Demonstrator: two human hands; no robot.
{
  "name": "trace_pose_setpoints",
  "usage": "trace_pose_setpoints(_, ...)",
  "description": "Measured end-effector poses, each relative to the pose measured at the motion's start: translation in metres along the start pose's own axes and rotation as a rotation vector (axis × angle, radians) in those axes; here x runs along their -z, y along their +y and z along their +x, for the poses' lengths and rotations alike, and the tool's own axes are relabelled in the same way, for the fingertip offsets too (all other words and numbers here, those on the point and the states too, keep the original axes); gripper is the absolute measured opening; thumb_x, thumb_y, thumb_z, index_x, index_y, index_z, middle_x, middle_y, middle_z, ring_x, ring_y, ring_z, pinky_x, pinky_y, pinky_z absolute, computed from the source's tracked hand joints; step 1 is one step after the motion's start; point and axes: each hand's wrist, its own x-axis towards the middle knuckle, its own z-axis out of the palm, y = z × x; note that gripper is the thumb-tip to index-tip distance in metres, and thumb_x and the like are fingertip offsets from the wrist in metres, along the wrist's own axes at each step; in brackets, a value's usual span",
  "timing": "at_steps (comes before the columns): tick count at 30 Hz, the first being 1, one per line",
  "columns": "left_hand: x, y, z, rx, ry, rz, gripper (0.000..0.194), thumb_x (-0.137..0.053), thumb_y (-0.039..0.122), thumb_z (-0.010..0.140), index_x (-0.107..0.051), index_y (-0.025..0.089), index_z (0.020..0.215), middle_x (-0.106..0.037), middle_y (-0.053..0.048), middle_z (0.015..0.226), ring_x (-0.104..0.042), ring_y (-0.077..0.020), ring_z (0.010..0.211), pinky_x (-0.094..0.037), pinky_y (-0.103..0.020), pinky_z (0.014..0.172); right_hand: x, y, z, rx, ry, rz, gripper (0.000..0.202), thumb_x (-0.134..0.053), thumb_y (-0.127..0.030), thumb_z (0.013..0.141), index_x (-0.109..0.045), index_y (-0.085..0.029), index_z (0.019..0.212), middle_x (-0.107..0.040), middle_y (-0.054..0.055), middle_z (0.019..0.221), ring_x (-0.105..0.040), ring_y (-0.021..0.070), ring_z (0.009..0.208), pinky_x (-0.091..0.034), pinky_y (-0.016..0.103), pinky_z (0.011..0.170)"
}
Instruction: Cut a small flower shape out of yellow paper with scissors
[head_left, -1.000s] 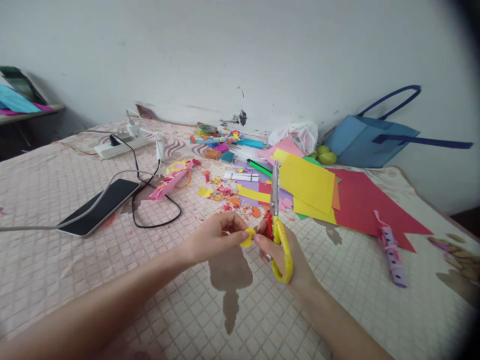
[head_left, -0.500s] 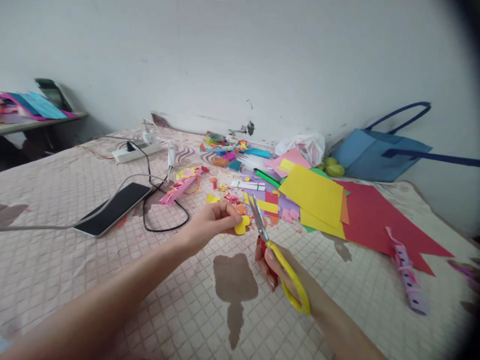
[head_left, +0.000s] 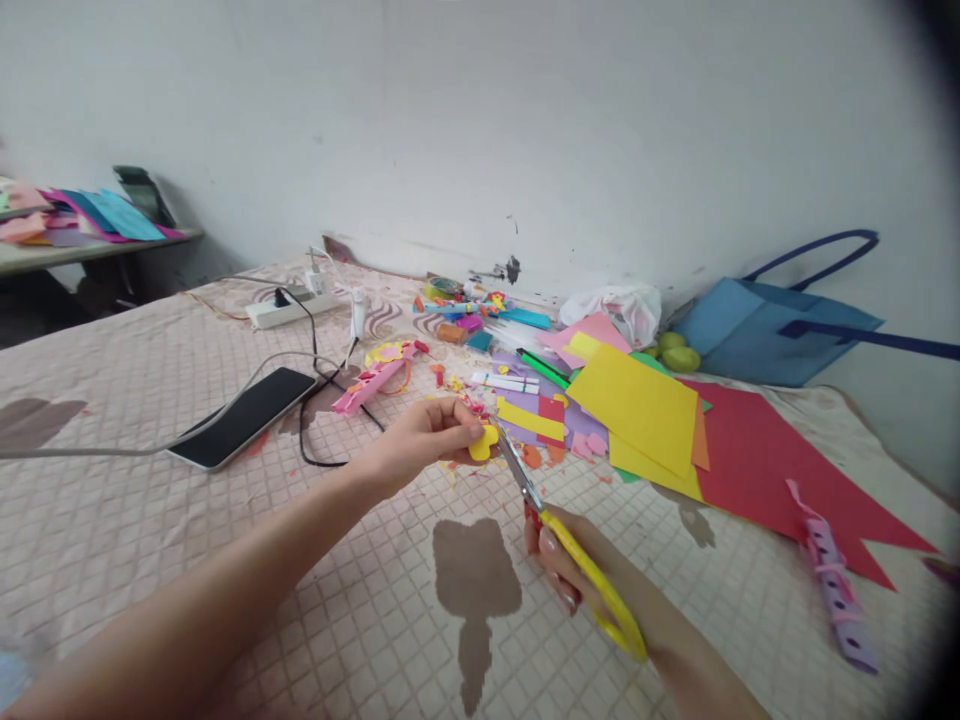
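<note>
Between the thumb and fingers of my left hand [head_left: 431, 437] is a small yellow paper piece [head_left: 482, 444] with rounded lobes. My right hand [head_left: 574, 565] grips scissors [head_left: 525, 482] with yellow and red handles. Their blades point up and left, nearly closed, with the tips beside the right edge of the yellow piece; whether they touch it is unclear. Small colourful scraps [head_left: 469, 398] lie just beyond my hands, near a yellow paper strip [head_left: 529, 420] on red and purple paper.
Yellow sheets [head_left: 637, 405] and red paper [head_left: 765, 460] lie right of centre. A black phone [head_left: 244, 415] with cables and a power strip [head_left: 289, 308] are left. A blue bag [head_left: 772, 325] stands back right; a purple tube [head_left: 840, 600] lies far right.
The scissor blades have come nearly together, their tips now near the yellow piece. My right hand has moved slightly right and down in view. The surroundings have shifted slightly right and down.
</note>
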Motion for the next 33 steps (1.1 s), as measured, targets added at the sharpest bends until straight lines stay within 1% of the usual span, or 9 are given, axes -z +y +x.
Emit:
trace_pose_setpoints(5,0.002,0.003,0.001,0.022,-0.04,-0.061,0.026,-0.073,0.027,0.07,-0.052,0.012,0.072,-0.069,-0.004,0.073,-0.069,-0.0191,0.078,-0.053,-0.033,0.077,0.001,0.004,0.0,-0.006,-0.014,0.031,0.028,-0.046,-0.048,0.086,-0.048,-0.021,0.08,-0.034,-0.008,0.053,-0.029,0.0068,0.041,-0.031,0.017,0.037)
trace_pose_setpoints(8,0.004,0.002,0.002,0.021,-0.07,-0.046,0.025,-0.072,0.027,0.072,-0.052,0.012,0.073,-0.07,-0.007,0.076,-0.07,-0.0199,0.08,-0.053,-0.031,0.075,0.001,0.004,0.001,0.001,-0.006,0.026,0.028,-0.045,-0.047,0.087,-0.047,-0.021,0.079,-0.033,-0.008,0.052,-0.028,0.0064,0.04,-0.03,0.018,0.037)
trace_pose_setpoints(12,0.007,0.003,0.002,0.031,-0.066,-0.003,0.025,-0.072,0.026,0.072,-0.052,0.011,0.073,-0.071,-0.008,0.077,-0.07,-0.0198,0.08,-0.054,-0.028,0.071,0.0,-0.001,-0.001,0.008,0.008,-0.051,0.027,-0.047,-0.046,0.087,-0.044,-0.021,0.075,-0.035,-0.008,0.052,-0.029,0.006,0.039,-0.03,0.018,0.036)
trace_pose_setpoints(16,0.009,0.004,0.001,0.028,-0.078,0.02,0.025,-0.072,0.026,0.073,-0.052,0.012,0.075,-0.07,-0.006,0.075,-0.07,-0.0192,0.078,-0.054,-0.027,0.069,0.0,-0.007,-0.002,-0.001,0.0,-0.103,0.03,-0.045,-0.048,0.087,-0.042,-0.021,0.073,-0.033,-0.009,0.05,-0.028,0.0061,0.038,-0.031,0.017,0.034)
trace_pose_setpoints(20,0.012,0.002,0.002,0.012,-0.1,0.046,0.022,-0.069,0.026,0.076,-0.053,0.012,0.076,-0.07,-0.007,0.08,-0.069,-0.0162,0.077,-0.053,-0.024,0.067,0.0,-0.009,-0.001,0.025,0.008,-0.133,0.035,-0.045,-0.054,0.086,-0.042,-0.021,0.075,-0.033,-0.009,0.052,-0.028,0.005,0.038,-0.032,0.017,0.034)
trace_pose_setpoints(23,0.013,0.002,0.003,-0.005,-0.121,0.044,0.02,-0.068,0.025,0.077,-0.053,0.012,0.076,-0.07,-0.006,0.078,-0.069,-0.0147,0.075,-0.053,-0.023,0.066,0.001,-0.01,-0.001,0.023,0.006,-0.146,0.038,-0.044,-0.057,0.085,-0.041,-0.021,0.074,-0.033,-0.009,0.053,-0.028,0.0045,0.038,-0.032,0.017,0.034)
trace_pose_setpoints(27,0.012,0.003,0.003,0.007,-0.13,0.018,0.02,-0.068,0.023,0.076,-0.052,0.012,0.075,-0.07,-0.006,0.077,-0.069,-0.0163,0.078,-0.054,-0.025,0.068,0.001,-0.013,-0.001,-0.001,0.017,-0.178,0.042,-0.046,-0.061,0.082,-0.04,-0.021,0.072,-0.032,-0.009,0.051,-0.029,0.005,0.037,-0.032,0.017,0.032)
trace_pose_setpoints(30,0.013,0.003,0.003,0.018,-0.142,0.025,0.019,-0.068,0.024,0.077,-0.053,0.012,0.076,-0.071,-0.006,0.078,-0.07,-0.0174,0.08,-0.054,-0.027,0.069,0.002,-0.013,-0.002,-0.009,0.031,-0.191,0.042,-0.048,-0.061,0.082,-0.04,-0.021,0.071,-0.032,-0.009,0.05,-0.029,0.0054,0.037,-0.031,0.016,0.031)
trace_pose_setpoints(33,0.013,0.004,0.003,0.019,-0.149,0.034,0.019,-0.068,0.024,0.077,-0.053,0.012,0.076,-0.071,-0.006,0.079,-0.069,-0.0171,0.079,-0.054,-0.027,0.07,0.002,-0.013,-0.002,-0.013,0.034,-0.163,0.039,-0.051,-0.057,0.082,-0.042,-0.021,0.071,-0.032,-0.009,0.049,-0.028,0.0054,0.037,-0.031,0.017,0.032)
